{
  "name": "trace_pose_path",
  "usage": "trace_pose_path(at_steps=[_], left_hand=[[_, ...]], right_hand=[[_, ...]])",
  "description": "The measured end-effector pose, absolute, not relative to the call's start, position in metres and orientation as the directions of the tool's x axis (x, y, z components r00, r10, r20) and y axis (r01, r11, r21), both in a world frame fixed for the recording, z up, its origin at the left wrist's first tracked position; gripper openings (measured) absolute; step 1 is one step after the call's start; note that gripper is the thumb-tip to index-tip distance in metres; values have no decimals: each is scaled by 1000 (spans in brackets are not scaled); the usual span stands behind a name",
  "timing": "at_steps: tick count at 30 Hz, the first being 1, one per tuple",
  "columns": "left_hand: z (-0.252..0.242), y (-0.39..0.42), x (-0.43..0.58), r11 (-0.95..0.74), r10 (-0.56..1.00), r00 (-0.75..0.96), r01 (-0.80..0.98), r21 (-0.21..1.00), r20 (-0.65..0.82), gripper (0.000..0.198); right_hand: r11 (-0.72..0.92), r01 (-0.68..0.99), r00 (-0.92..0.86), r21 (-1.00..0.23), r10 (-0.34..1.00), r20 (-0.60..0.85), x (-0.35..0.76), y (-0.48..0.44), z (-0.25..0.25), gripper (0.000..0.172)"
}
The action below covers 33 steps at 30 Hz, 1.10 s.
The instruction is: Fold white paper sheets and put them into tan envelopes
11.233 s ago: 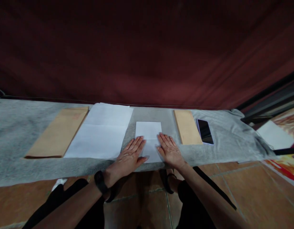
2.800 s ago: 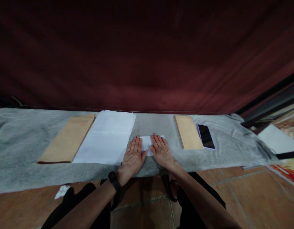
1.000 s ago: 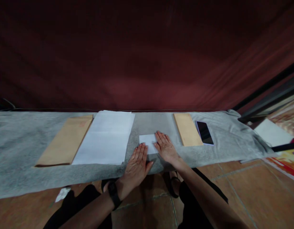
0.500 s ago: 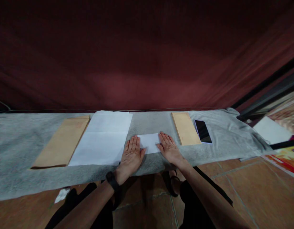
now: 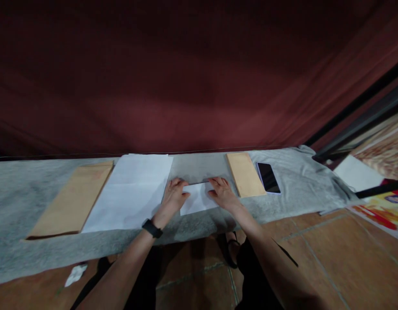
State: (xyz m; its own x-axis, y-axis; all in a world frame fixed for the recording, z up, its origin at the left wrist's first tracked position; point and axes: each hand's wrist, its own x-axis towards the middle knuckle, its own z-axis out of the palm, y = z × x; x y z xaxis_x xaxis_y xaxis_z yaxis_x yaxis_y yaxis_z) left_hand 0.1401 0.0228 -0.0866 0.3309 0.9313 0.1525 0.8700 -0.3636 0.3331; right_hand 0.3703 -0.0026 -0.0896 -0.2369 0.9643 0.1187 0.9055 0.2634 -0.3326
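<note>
A small folded sheet of white paper (image 5: 199, 199) lies on the grey cloth between my hands. My left hand (image 5: 174, 196) is at its far left corner, with fingers curled and thumb on the paper's edge. At the far right corner, my right hand (image 5: 222, 193) pinches the edge between thumb and fingers. A stack of larger white sheets (image 5: 131, 189) lies just left of my left hand. To the right of my right hand is a stack of narrow brown envelopes (image 5: 245, 174).
Larger brown envelopes (image 5: 72, 198) lie at the left of the cloth-covered table (image 5: 302, 185). A phone (image 5: 269, 177) rests beside the narrow envelopes. A dark red curtain (image 5: 199, 94) hangs behind. Scrap paper (image 5: 76, 274) lies on the tiled floor (image 5: 321, 245).
My hands were lying flat on both ends of the folded paper. Now the fingers are curled at its far corners. The view has shifted slightly.
</note>
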Motion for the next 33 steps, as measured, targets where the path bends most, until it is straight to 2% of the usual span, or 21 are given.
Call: trace_pose_path(at_steps=[2, 5, 8, 11, 13, 17, 21, 23, 26, 28, 33], left_hand=[[-79, 23, 142, -363, 932, 316, 839, 405, 180, 11], [-62, 17, 143, -411, 902, 267, 770, 488, 338, 12], [-47, 8, 139, -538, 802, 287, 727, 426, 524, 19], [-47, 0, 131, -657, 721, 433, 675, 334, 541, 26], [-56, -5, 126, -672, 724, 505, 669, 317, 470, 29], [-79, -17, 118, -657, 754, 597, 682, 321, 274, 38], [-84, -27, 114, -643, 759, 627, 681, 351, 175, 44], [-81, -30, 115, -612, 780, 606, 688, 390, 156, 44], [-80, -34, 125, -584, 801, 575, 691, 427, 166, 50], [-86, -36, 134, -581, 808, 557, 703, 411, 190, 55], [-110, -36, 153, -528, 846, 474, 808, 261, 244, 56]], right_hand=[[243, 910, -207, -336, 968, 141, 369, 1, -82, 41], [281, 884, -183, -373, 943, 276, 371, 4, -67, 30], [365, 849, -158, -381, 865, 476, 375, 0, -54, 26], [445, 814, -196, -373, 815, 546, 379, -9, -52, 22], [496, 784, -278, -372, 817, 505, 382, -17, -56, 22], [559, 717, -454, -416, 828, 331, 384, -32, -62, 29], [489, 699, -422, -521, 871, 251, 370, -37, -68, 35], [463, 712, -397, -528, 886, 241, 355, -38, -75, 41], [444, 773, -392, -452, 896, 209, 330, -41, -91, 48], [420, 816, -372, -396, 907, 196, 318, -42, -101, 51], [343, 904, -294, -253, 931, 215, 309, -39, -114, 51]])
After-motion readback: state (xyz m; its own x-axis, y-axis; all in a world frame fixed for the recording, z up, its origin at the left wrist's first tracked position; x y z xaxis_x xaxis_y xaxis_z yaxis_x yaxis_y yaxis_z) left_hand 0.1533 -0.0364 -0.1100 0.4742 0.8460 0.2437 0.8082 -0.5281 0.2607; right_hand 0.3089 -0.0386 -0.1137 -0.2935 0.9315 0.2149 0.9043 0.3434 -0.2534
